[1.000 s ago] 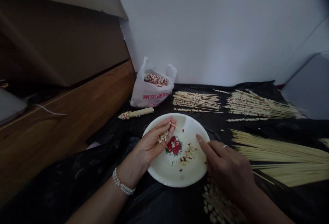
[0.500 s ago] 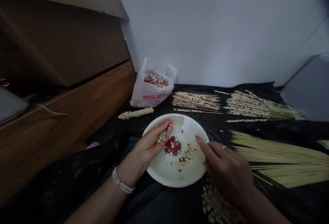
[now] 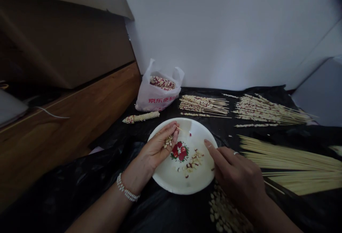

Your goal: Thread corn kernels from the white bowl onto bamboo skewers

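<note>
My left hand [image 3: 162, 142] is over the left side of a white bowl [image 3: 162, 181], with pale kernels [image 3: 169, 141] cupped in its palm and its fingertips pinching the tip of a thin wooden skewer [image 3: 179, 129]. A small red kernel [image 3: 190, 134] shows along the skewer's line. At the bowl's right rim, my right hand [image 3: 232, 169] is closed round the skewer, whose rear end sticks out behind it; the forefinger is stretched forward. Between the hands the skewer is faint. Loose kernels [image 3: 195, 160] lie in the bowl beside a printed red flower.
Behind the bowl stand a plastic bag [image 3: 157, 101] of corn cobs and a partly stripped cob [image 3: 141, 118]. Kernel-covered skewers [image 3: 203, 105] lie behind right, with another bundle [image 3: 262, 110] beyond. Bare skewers [image 3: 294, 161] lie right; a kernel pile [image 3: 224, 211] is near front.
My right hand has shifted very slightly right with the skewer's rear end. The small red kernel sits slightly farther up and right. My left hand has barely moved.
</note>
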A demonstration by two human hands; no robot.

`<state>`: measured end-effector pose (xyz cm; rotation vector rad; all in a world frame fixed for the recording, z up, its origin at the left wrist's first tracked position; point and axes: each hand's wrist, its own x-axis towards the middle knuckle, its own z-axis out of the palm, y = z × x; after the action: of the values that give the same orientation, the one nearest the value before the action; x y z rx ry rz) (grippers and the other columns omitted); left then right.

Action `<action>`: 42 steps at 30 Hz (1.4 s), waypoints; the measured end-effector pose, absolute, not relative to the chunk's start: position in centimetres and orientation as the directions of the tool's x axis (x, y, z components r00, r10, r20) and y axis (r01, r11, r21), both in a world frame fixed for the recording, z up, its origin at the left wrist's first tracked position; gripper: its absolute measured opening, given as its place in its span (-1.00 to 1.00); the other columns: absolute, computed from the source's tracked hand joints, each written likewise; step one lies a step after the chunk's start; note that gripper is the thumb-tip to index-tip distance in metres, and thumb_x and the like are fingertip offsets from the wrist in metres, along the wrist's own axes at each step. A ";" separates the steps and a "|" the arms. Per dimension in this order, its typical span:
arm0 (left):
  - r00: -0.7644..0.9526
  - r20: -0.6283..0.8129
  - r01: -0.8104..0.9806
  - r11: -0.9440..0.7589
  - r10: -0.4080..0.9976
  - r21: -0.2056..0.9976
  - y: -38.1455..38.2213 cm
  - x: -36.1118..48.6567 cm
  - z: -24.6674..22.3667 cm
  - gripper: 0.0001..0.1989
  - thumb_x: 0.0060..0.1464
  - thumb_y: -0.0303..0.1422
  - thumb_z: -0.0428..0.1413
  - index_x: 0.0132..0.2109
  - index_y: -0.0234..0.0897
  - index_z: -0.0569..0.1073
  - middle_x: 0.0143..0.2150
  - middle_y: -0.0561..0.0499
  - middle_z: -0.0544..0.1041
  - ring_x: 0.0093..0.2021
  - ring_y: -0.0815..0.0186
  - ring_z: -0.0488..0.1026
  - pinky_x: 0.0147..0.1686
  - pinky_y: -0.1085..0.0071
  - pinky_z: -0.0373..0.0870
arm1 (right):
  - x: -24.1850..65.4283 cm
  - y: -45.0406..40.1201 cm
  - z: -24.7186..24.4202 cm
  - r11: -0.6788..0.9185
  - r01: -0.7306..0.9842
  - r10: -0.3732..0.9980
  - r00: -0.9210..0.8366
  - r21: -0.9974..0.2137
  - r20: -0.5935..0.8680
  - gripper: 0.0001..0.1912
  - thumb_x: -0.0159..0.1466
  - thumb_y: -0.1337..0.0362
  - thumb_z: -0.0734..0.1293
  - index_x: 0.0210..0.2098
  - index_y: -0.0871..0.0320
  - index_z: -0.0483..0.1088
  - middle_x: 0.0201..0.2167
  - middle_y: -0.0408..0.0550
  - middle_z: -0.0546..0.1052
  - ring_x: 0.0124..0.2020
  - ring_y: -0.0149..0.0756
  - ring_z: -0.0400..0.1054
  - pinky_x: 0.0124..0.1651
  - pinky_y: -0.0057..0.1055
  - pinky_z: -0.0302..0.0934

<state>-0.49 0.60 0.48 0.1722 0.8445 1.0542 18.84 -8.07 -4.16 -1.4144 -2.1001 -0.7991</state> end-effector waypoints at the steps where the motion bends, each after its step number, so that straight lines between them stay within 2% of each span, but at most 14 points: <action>1: 0.221 -0.527 -0.694 0.512 0.820 0.506 0.6 -0.5 0.5 -0.70 0.00 -0.71 0.09 -0.10 -0.46 0.48 -0.23 -0.08 0.55 -0.31 0.42 0.53 -0.25 0.60 0.49 | 18.8 -8.1 -4.1 0.293 0.935 0.653 -0.348 0.200 0.672 -0.56 0.22 0.45 0.21 0.09 0.21 0.31 -0.42 -0.15 0.48 -0.51 -0.45 0.23 -0.45 -0.40 -0.01; 7: 0.170 -0.565 -0.673 0.514 0.807 0.532 0.4 -0.3 0.9 -0.61 -0.01 -0.71 0.10 -0.01 -0.39 0.47 -0.19 -0.06 0.56 -0.18 0.40 0.52 -0.19 0.62 0.44 | 18.8 -8.2 -3.9 0.280 0.941 0.667 -0.332 0.188 0.667 -0.57 0.20 0.46 0.22 0.07 0.22 0.33 -0.43 -0.16 0.47 -0.51 -0.44 0.25 -0.44 -0.40 -0.01; 16: 0.241 -0.526 -0.698 0.522 0.816 0.490 0.8 -0.4 0.2 -0.69 0.07 -0.68 0.04 -0.05 -0.42 0.48 -0.23 -0.10 0.57 -0.28 0.41 0.54 -0.22 0.56 0.50 | 18.9 -8.1 -4.2 0.267 0.948 0.685 -0.315 0.176 0.657 -0.57 0.20 0.45 0.21 0.06 0.21 0.35 -0.43 -0.14 0.47 -0.52 -0.43 0.24 -0.46 -0.40 -0.03; 23: 0.247 -0.544 -0.724 0.526 0.802 0.447 1.2 -0.6 -0.4 -0.59 0.06 -0.68 0.05 0.05 -0.36 0.43 -0.22 -0.08 0.57 -0.29 0.40 0.54 -0.26 0.56 0.49 | 18.8 -8.2 -4.0 0.278 0.949 0.673 -0.305 0.152 0.674 -0.59 0.21 0.46 0.21 0.05 0.19 0.36 -0.43 -0.15 0.48 -0.53 -0.44 0.22 -0.45 -0.42 -0.03; 27: 0.256 -0.529 -0.725 0.523 0.809 0.448 1.3 -0.7 -0.6 -0.59 0.03 -0.69 0.07 0.05 -0.43 0.43 -0.23 -0.11 0.57 -0.29 0.39 0.54 -0.25 0.56 0.49 | 18.7 -8.1 -4.0 0.283 0.948 0.674 -0.307 0.149 0.672 -0.60 0.21 0.45 0.20 0.04 0.20 0.37 -0.43 -0.15 0.48 -0.53 -0.44 0.22 -0.45 -0.42 -0.03; 32: 0.265 -0.536 -0.720 0.535 0.801 0.442 1.3 -0.6 -0.5 -0.62 0.07 -0.67 0.04 0.04 -0.39 0.43 -0.26 -0.09 0.57 -0.32 0.39 0.54 -0.30 0.55 0.51 | 18.8 -8.2 -4.0 0.288 0.947 0.679 -0.308 0.144 0.666 -0.60 0.23 0.44 0.18 0.05 0.20 0.36 -0.43 -0.13 0.48 -0.52 -0.44 0.23 -0.45 -0.42 -0.03; 42: 0.273 -0.524 -0.714 0.535 0.807 0.451 1.3 -0.7 -0.7 -0.64 0.04 -0.67 0.08 0.00 -0.41 0.46 -0.26 -0.10 0.58 -0.30 0.39 0.53 -0.26 0.57 0.49 | 18.7 -8.3 -4.1 0.279 0.947 0.670 -0.308 0.156 0.675 -0.59 0.21 0.46 0.18 0.04 0.19 0.37 -0.43 -0.13 0.48 -0.52 -0.45 0.22 -0.44 -0.43 -0.03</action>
<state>-0.65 1.27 -0.67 0.1354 0.7886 1.0275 18.75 -8.27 -4.12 -1.4490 -2.0685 -0.7556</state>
